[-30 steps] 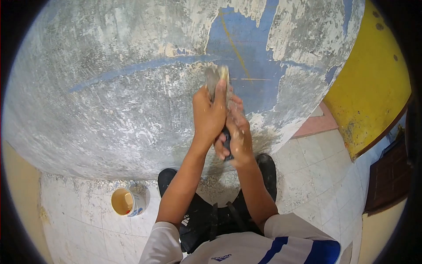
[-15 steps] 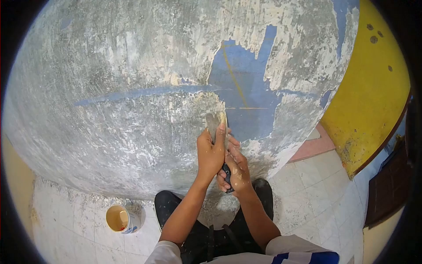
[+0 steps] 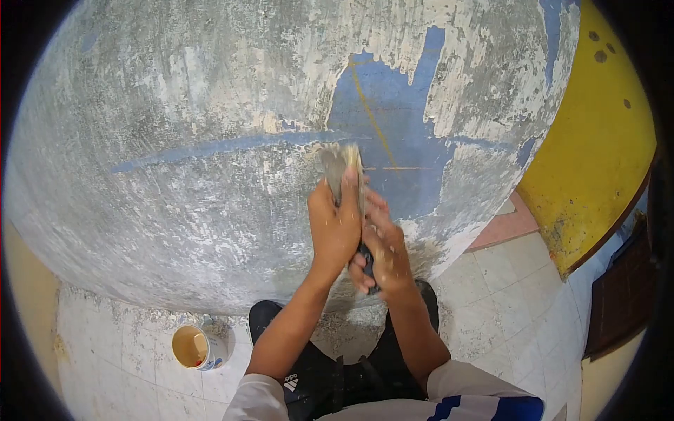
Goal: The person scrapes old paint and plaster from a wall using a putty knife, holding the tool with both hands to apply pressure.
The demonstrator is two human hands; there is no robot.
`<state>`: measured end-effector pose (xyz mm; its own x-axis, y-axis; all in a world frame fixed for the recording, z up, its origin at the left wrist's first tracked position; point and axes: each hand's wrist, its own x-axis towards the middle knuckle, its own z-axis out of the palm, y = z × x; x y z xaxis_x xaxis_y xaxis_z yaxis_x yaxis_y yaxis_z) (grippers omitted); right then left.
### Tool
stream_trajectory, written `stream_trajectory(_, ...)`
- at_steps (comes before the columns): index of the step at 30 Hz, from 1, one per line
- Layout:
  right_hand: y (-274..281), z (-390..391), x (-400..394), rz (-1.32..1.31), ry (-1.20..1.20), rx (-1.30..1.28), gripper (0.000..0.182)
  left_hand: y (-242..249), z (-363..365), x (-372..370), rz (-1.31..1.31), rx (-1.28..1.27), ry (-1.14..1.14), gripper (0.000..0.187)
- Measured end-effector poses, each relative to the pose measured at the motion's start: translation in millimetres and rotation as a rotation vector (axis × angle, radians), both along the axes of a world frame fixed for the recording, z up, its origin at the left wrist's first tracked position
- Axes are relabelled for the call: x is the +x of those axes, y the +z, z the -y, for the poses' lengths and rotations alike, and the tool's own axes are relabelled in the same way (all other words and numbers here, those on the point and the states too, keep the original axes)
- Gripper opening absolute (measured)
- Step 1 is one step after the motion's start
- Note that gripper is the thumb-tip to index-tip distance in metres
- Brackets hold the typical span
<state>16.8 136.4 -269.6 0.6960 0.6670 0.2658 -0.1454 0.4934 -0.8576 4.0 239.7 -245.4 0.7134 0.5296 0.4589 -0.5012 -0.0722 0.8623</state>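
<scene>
Both my hands are at the wall in front of me, close together. My right hand (image 3: 388, 256) is closed around the black handle (image 3: 366, 258) of a scraper. Higher up, my left hand (image 3: 335, 228) grips a flat grey metal blade (image 3: 333, 167), its thumb pointing up along a pale edge. Whether the blade and handle form one tool is hidden by my fingers. The blade's tip meets the wall at the left border of a blue paint patch (image 3: 397, 137). Motion blurs the tip and right fingers.
Scraped grey and white wall (image 3: 210, 91) surrounds the blue patch. A paper-like cup or small tub (image 3: 216, 351) stands on the tiled floor (image 3: 126, 358) at lower left, among paint flakes. To the right are a yellow wall (image 3: 593, 154) and a dark brown wooden piece (image 3: 618, 302).
Both hands and the blade have moved up the wall, from beside the lower blue patch towards the horizontal blue stripe. The view has shifted slightly.
</scene>
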Motion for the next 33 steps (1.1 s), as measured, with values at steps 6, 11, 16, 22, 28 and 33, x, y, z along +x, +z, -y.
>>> stream_trajectory(6, 43.2, -16.8, 8.6, 0.077, 0.038, 0.003, 0.040, 52.8, -16.4, 5.0, 0.116, -0.071, -0.104, 0.039)
stream_trajectory(11, -12.6, -4.1, -13.3, 0.139, -0.114, -0.045, 0.032, -21.5, -10.3, 0.9, 0.013, -0.038, -0.096, 0.040)
stream_trajectory(16, -32.9, 2.7, -10.4, -0.027, -0.059, -0.133, 0.034, -26.1, -3.9, -7.3, -0.096, -0.122, -0.145, 0.039)
stream_trajectory(22, -5.1, 1.3, -18.1, -0.101, 0.002, -0.083, 0.038, -12.2, -8.0, -9.2, -0.042, -0.087, -0.135, 0.039)
stream_trajectory(28, -6.8, -9.5, -23.2, -0.102, -0.042, -0.047, 0.037, -9.6, -12.4, -5.4, -0.047, -0.071, -0.110, 0.038)
stream_trajectory(33, 15.1, -18.2, -12.3, -0.019, -0.095, 0.047, 0.046, 29.6, -15.3, 6.4, 0.082, 0.034, -0.053, 0.036)
